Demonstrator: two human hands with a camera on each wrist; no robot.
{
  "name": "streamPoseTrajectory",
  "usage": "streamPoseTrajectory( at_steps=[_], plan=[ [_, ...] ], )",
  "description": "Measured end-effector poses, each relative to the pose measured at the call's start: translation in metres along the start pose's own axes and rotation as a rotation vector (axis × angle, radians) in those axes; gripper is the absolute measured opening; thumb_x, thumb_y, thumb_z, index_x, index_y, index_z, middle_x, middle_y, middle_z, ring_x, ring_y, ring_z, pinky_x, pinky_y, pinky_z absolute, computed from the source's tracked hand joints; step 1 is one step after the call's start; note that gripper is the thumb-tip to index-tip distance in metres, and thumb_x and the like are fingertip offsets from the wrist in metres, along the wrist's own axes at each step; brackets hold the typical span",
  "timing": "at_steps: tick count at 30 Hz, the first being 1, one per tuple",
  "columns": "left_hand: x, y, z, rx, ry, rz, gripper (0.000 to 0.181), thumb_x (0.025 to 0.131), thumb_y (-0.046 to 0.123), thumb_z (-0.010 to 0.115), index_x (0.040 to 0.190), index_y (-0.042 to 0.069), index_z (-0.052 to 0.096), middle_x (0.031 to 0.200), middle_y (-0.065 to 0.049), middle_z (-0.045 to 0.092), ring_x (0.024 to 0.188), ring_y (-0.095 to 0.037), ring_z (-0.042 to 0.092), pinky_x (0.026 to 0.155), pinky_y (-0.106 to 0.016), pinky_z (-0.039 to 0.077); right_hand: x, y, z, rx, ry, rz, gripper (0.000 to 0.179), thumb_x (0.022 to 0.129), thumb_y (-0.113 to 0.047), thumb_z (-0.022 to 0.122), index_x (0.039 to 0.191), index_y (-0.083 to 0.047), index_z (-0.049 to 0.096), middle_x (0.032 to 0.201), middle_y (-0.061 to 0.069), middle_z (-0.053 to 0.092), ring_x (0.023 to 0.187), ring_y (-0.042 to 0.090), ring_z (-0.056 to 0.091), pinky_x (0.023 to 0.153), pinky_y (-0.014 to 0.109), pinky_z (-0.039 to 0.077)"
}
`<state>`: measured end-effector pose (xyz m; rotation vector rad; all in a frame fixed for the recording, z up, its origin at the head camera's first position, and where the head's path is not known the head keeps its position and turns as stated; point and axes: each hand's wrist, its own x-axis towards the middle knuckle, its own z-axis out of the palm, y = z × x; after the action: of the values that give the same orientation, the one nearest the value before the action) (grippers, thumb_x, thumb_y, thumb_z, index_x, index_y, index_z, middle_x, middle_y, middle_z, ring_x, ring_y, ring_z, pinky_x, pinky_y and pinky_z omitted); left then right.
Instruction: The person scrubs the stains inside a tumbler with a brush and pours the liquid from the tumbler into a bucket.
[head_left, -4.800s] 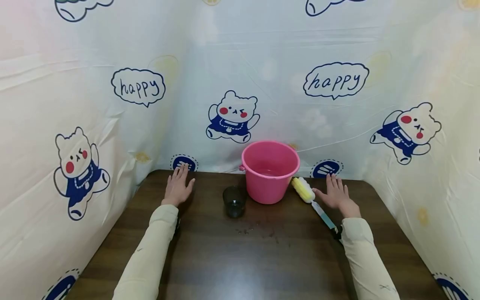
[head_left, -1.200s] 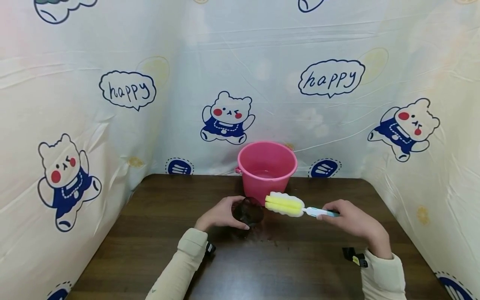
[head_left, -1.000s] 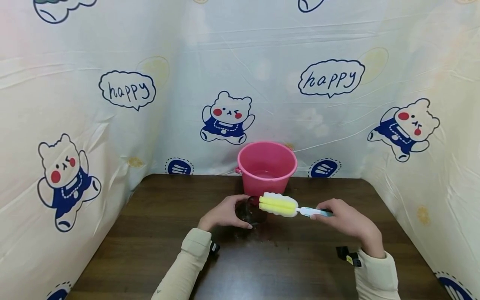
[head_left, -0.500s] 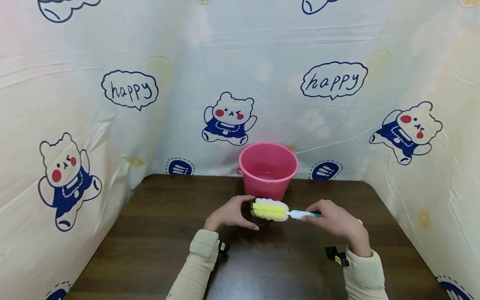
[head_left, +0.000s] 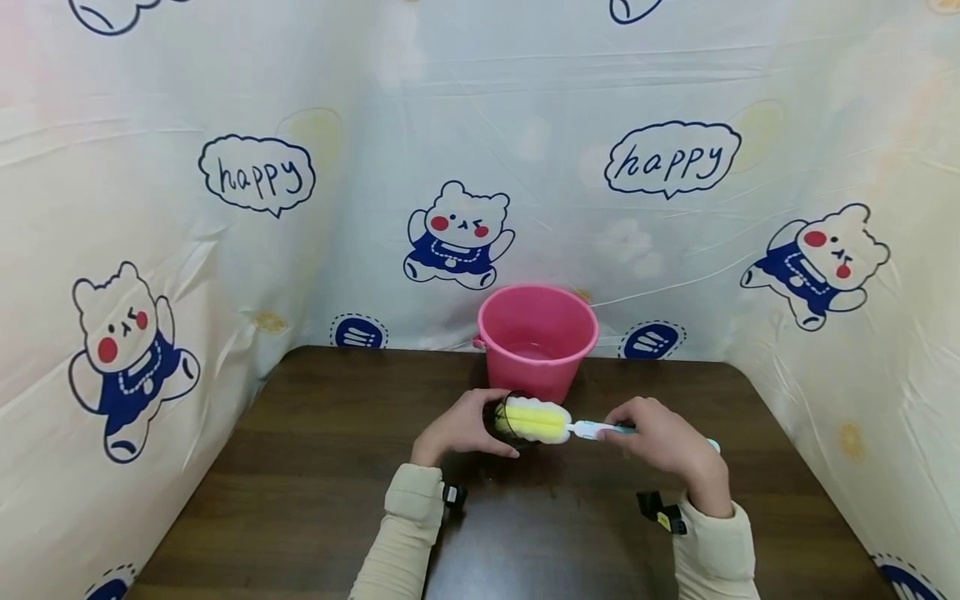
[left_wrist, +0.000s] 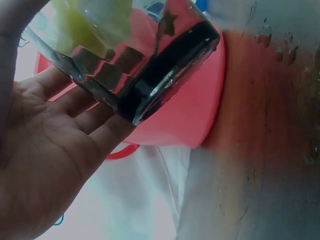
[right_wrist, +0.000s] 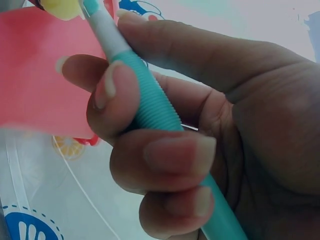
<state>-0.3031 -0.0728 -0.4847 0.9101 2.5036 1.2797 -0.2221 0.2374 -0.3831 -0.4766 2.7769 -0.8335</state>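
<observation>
My left hand [head_left: 467,426] grips a dark see-through glass [left_wrist: 165,65], tilted on its side with its mouth to the right. Partly inside the glass sits the yellow-and-white sponge head of a bottle brush [head_left: 538,420]. My right hand [head_left: 663,437] holds that brush by its handle; in the right wrist view the fingers curl round the ribbed teal grip [right_wrist: 155,95]. Through the glass wall the yellow sponge shows blurred in the left wrist view. Just behind the glass stands a pink bucket [head_left: 536,333].
Wet drops lie on the brown wooden table [head_left: 315,483], seen near the glass in the left wrist view. A printed white curtain [head_left: 360,208] encloses the table at the back and both sides. Each wrist wears a small black camera.
Both hands left the table top; the left took the glass and the right took the bottle brush. The brush then moved left, its sponge entering the glass, while the glass shifted slightly right.
</observation>
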Motion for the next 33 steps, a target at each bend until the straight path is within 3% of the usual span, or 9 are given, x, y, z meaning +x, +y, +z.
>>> streamPoseTrajectory(
  at_steps=[4, 9, 13, 17, 19, 24, 33],
  plan=[
    [0.002, 0.000, 0.000, 0.013, -0.004, 0.016, 0.087, 0.068, 0.032, 0.095, 0.143, 0.012, 0.056, 0.134, 0.001, 0.062, 0.119, -0.016, 0.056, 0.106, -0.040, 0.049, 0.001, 0.000, 0.002, 0.007, -0.023, -0.010, 0.018, 0.094, -0.027, 0.074, 0.099, -0.011, 0.079, 0.071, -0.001, 0.063, 0.060, 0.013, 0.052, 0.054, 0.028, 0.044],
    [0.001, 0.000, -0.002, 0.044, -0.003, 0.029, 0.086, 0.067, 0.031, 0.096, 0.142, 0.012, 0.058, 0.136, 0.001, 0.062, 0.122, -0.016, 0.056, 0.107, -0.040, 0.049, 0.002, 0.000, 0.004, 0.025, -0.054, -0.044, 0.012, 0.094, -0.025, 0.074, 0.096, -0.014, 0.080, 0.062, -0.004, 0.054, 0.054, 0.010, 0.042, 0.048, 0.023, 0.033],
    [0.001, 0.003, -0.002, 0.052, -0.014, 0.036, 0.087, 0.067, 0.029, 0.096, 0.143, 0.010, 0.057, 0.138, -0.003, 0.062, 0.124, -0.018, 0.056, 0.107, -0.041, 0.049, 0.004, -0.004, 0.009, -0.004, -0.038, 0.041, 0.010, 0.092, -0.023, 0.076, 0.094, -0.015, 0.081, 0.062, -0.003, 0.056, 0.055, 0.012, 0.045, 0.050, 0.025, 0.036],
    [0.001, 0.005, 0.002, 0.073, -0.019, 0.046, 0.086, 0.068, 0.029, 0.096, 0.142, 0.007, 0.057, 0.138, -0.004, 0.062, 0.124, -0.018, 0.056, 0.107, -0.041, 0.049, 0.006, -0.010, 0.016, -0.082, 0.019, 0.139, 0.013, 0.090, -0.025, 0.079, 0.097, -0.015, 0.082, 0.074, -0.002, 0.066, 0.063, 0.016, 0.053, 0.057, 0.031, 0.044],
    [0.002, 0.005, 0.004, 0.080, -0.013, 0.048, 0.086, 0.068, 0.029, 0.096, 0.142, 0.007, 0.058, 0.138, -0.004, 0.063, 0.124, -0.017, 0.057, 0.108, -0.040, 0.049, 0.006, -0.013, 0.017, -0.133, 0.061, 0.148, 0.014, 0.089, -0.026, 0.080, 0.098, -0.015, 0.082, 0.081, -0.002, 0.069, 0.067, 0.016, 0.054, 0.060, 0.032, 0.047],
    [0.002, 0.006, 0.008, 0.092, -0.010, 0.056, 0.085, 0.068, 0.031, 0.096, 0.141, 0.008, 0.059, 0.135, 0.000, 0.064, 0.121, -0.013, 0.058, 0.106, -0.036, 0.050, 0.004, -0.021, 0.020, -0.238, 0.138, 0.110, 0.018, 0.086, -0.027, 0.082, 0.100, -0.014, 0.082, 0.095, 0.001, 0.074, 0.072, 0.014, 0.057, 0.063, 0.032, 0.050],
    [0.004, 0.009, 0.013, 0.062, 0.000, 0.108, 0.087, 0.068, 0.035, 0.096, 0.142, 0.010, 0.058, 0.133, 0.003, 0.064, 0.117, -0.012, 0.057, 0.101, -0.032, 0.052, -0.001, -0.030, 0.017, -0.249, 0.137, 0.048, 0.016, 0.086, -0.027, 0.082, 0.098, -0.016, 0.083, 0.095, -0.001, 0.075, 0.073, 0.012, 0.060, 0.061, 0.031, 0.050]
  ],
)
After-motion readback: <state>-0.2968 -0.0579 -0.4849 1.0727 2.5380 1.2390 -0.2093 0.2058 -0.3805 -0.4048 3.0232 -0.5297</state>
